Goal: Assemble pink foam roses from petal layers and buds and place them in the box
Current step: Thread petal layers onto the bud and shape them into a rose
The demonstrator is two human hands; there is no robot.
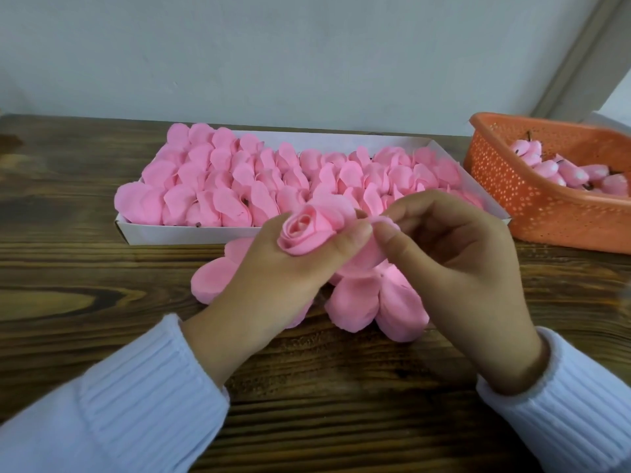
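Observation:
My left hand [273, 281] holds a pink foam rose [305, 230] with its fingers curled round it, just above the table. My right hand [454, 254] pinches the edge of an outer petal [387, 221] of that rose between thumb and forefinger. Under both hands lies a pile of loose pink petal layers [375, 302] on the wood. Behind them stands a shallow white box [146, 230] packed with several rows of finished pink roses [259, 172].
An orange perforated basket [532, 199] at the right holds several pink buds [573, 174] with dark stems. The wooden table [85, 285] runs to a pale wall behind. White ribbed sleeves cover both forearms.

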